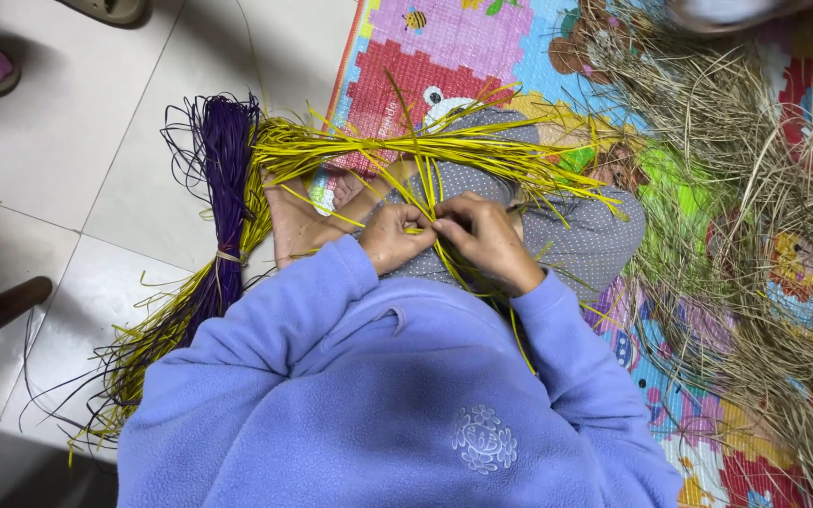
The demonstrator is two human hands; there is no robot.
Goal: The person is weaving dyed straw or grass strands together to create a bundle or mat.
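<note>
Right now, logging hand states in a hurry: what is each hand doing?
Left hand: closed, pinching yellow strips.
Right hand: closed, pinching the same yellow strips.

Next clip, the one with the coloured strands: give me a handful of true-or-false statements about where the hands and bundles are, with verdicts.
1. Both hands meet on the yellow strands over the lap. True: the left hand and right hand pinch them together.
2. The purple bundle lies on the patterned play mat. False: it lies on the pale tile floor, left of the mat.
3. A heap of dry, straw-coloured fibre covers the mat on the person's right. True.
4. The person wears a red sleeve. False: the fleece sleeves are lilac-blue.
5. The purple bundle hangs loose with no tie. False: a pale band binds it partway down.
</note>
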